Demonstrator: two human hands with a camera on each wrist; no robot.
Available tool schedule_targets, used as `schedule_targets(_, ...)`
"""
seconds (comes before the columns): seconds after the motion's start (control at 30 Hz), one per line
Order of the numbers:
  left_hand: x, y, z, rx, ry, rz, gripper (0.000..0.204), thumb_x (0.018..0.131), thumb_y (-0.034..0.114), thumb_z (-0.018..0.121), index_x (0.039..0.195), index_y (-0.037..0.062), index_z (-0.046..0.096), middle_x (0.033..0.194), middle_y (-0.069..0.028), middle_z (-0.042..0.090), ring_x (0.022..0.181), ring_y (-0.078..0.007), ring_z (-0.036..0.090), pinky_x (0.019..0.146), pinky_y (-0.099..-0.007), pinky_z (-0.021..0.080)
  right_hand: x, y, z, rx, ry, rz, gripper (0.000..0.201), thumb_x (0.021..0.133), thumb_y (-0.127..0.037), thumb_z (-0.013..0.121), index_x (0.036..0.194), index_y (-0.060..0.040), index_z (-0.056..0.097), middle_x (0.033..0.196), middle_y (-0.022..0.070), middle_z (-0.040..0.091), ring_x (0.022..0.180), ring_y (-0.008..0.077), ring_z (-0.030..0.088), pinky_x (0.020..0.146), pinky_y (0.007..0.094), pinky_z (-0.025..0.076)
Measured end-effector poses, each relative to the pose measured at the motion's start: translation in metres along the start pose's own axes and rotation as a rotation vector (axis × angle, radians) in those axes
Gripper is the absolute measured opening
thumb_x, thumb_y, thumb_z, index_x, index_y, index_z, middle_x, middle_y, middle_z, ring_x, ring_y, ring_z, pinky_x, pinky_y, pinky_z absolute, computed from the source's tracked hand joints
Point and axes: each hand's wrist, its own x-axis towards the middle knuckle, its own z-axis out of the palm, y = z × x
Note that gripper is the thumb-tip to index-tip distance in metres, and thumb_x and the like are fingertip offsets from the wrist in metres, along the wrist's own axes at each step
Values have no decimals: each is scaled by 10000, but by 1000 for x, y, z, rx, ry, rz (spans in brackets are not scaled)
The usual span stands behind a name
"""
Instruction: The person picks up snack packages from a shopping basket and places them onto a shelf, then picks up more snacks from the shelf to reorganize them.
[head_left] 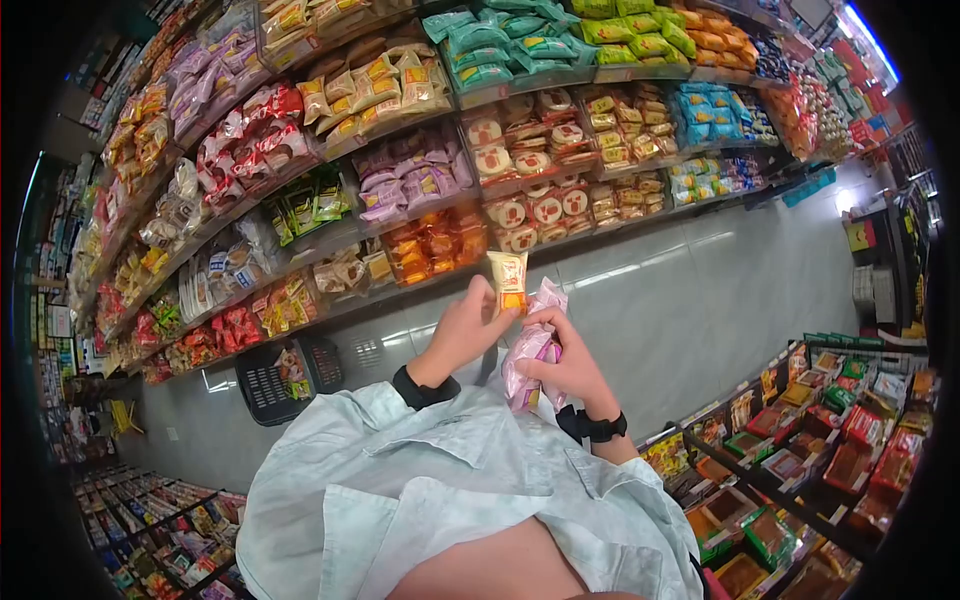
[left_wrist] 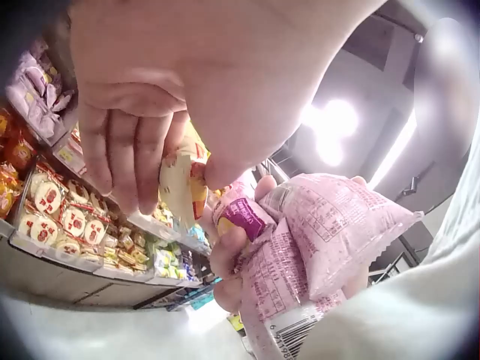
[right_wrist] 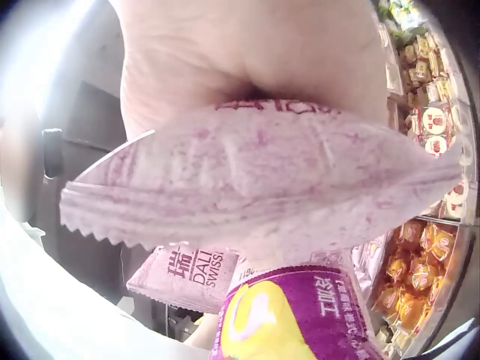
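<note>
In the head view my left hand (head_left: 462, 325) pinches a small cream and orange packet (head_left: 509, 282), held upright. Just right of it, my right hand (head_left: 572, 362) grips several pink-purple packets (head_left: 530, 362). The left wrist view shows the left fingers (left_wrist: 129, 154) curled at the cream packet (left_wrist: 180, 187), with the pink packets (left_wrist: 330, 225) beyond and below. Seen from the right wrist, a pink packet (right_wrist: 247, 184) lies under the palm (right_wrist: 247, 60), and a purple and yellow label (right_wrist: 292, 315) shows below; the right fingers are mostly hidden there.
Shelves (head_left: 400, 290) of bagged snacks curve across the front and left. A black basket (head_left: 268, 388) with some packets stands on the floor (head_left: 660, 310) at the left. More boxed goods (head_left: 770, 420) fill a rack at the lower right.
</note>
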Motion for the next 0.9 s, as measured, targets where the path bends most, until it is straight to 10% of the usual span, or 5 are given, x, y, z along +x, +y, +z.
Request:
schedule_targets(0.07, 23, 3, -6, -23, 49, 26, 364, 963, 261, 753, 1055, 26, 490, 919, -127, 734, 888, -213, 761, 725, -359, 573, 28, -6, -8, -53, -15, -6, 562, 775, -154, 883, 1236, -71, 573, 1131, 27, 604, 1053, 122, 574, 944, 295, 476)
schedule_targets(0.17, 72, -21, -17, -122, 164, 27, 437, 941, 392, 739, 1071, 47, 505, 910, -197, 736, 873, -403, 741, 712, -470, 559, 88, -23, -15, -168, -65, -29, 568, 770, -182, 891, 1228, -65, 577, 1141, 39, 608, 1059, 140, 576, 952, 305, 473)
schedule_targets(0.53, 263, -15, -177, -249, 608, 89, 424, 966, 333, 719, 1196, 15, 558, 854, -126, 742, 767, -233, 721, 694, -351, 536, 262, -111, -4, -462, -111, -205, 586, 738, -239, 900, 1214, -59, 609, 1158, 62, 630, 1075, 209, 604, 965, 336, 476)
schedule_targets(0.67, 295, -16, -196, 124, 456, -28, 718, 938, 403, 716, 1501, 50, 441, 851, -103, 754, 810, -271, 746, 744, -375, 568, 271, -112, -9, -488, -51, -149, 575, 738, -222, 898, 1210, -65, 609, 1158, 61, 625, 1090, 189, 593, 979, 340, 469)
schedule_targets(0.9, 265, -26, -171, -245, 313, 82, 497, 969, 214, 703, 1397, 34, 527, 893, -86, 738, 843, -194, 728, 777, -330, 558, 283, -94, -35, -222, 86, -143, 580, 764, -142, 878, 1255, -81, 575, 1345, 91, 574, 1246, 201, 546, 1084, 347, 420)
